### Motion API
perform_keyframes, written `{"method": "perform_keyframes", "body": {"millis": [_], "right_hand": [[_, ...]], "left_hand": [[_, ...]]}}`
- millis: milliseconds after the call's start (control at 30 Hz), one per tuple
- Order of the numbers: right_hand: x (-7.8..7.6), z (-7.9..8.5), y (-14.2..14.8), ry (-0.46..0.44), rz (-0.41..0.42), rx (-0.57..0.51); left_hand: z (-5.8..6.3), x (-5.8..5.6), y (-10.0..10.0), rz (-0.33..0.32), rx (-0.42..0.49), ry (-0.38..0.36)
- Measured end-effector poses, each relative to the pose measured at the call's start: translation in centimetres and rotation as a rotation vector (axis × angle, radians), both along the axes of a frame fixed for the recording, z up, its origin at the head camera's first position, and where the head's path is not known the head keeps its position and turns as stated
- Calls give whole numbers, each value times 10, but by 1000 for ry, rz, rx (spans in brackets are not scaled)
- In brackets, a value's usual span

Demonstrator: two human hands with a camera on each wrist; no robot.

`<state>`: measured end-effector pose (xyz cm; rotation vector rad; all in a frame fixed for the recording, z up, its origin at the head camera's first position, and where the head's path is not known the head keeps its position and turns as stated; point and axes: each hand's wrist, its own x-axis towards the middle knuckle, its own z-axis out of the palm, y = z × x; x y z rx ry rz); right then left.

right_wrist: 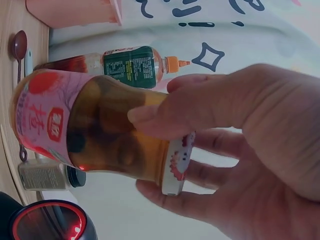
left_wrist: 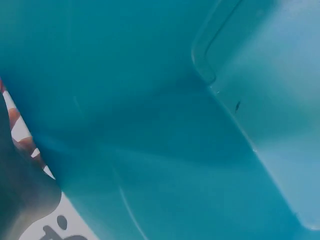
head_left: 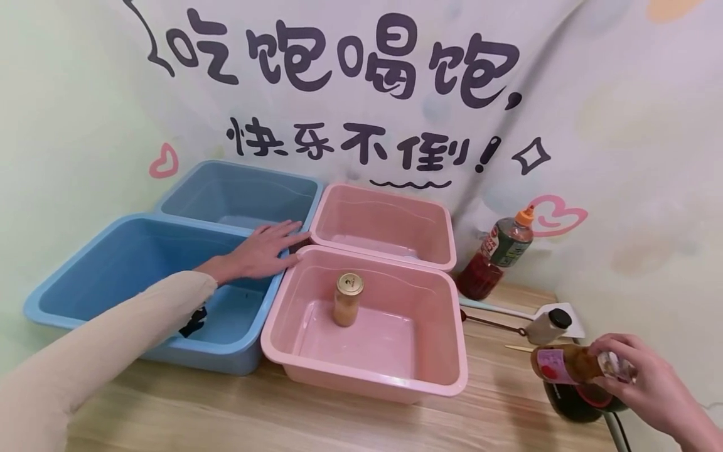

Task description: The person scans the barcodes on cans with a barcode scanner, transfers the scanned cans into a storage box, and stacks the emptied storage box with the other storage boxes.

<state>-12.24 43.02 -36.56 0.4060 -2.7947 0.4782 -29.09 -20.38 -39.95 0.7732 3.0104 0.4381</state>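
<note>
My right hand [head_left: 649,376] grips a glass jar [head_left: 567,365] near its lid, above the table's right side. In the right wrist view the jar [right_wrist: 117,122] has a pink label, a patterned white lid and brownish contents, with thumb and fingers around its neck. My left hand [head_left: 262,251] rests, fingers spread, at the rims where the blue and pink bins meet. Beneath that forearm is the front blue bin [head_left: 73,295], with a black item [head_left: 194,322] partly hidden by the sleeve. A gold-lidded can [head_left: 346,306] stands upright inside the front pink bin [head_left: 373,383].
A back blue bin [head_left: 237,168] and a back pink bin [head_left: 390,196] stand against the wall cloth. To their right are a red sauce bottle [head_left: 494,260], a black-capped shaker [head_left: 546,326], a dark spoon [head_left: 497,324], a white spatula [head_left: 570,320] and a black rounded object [head_left: 570,405].
</note>
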Motion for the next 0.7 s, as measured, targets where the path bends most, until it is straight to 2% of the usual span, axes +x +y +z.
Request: {"method": "perform_keyframes", "body": {"millis": [167, 333, 533, 700], "right_hand": [[-1, 7, -1, -54, -87, 54], [-2, 19, -4, -195, -201, 108], [-4, 28, -3, -364, -302, 67], [-5, 28, -1, -433, -339, 16]], "left_hand": [[16, 1, -27, 59, 0, -3], [26, 1, -70, 155, -29, 13], [24, -1, -117, 239, -64, -7], [24, -4, -145, 277, -67, -2]]}}
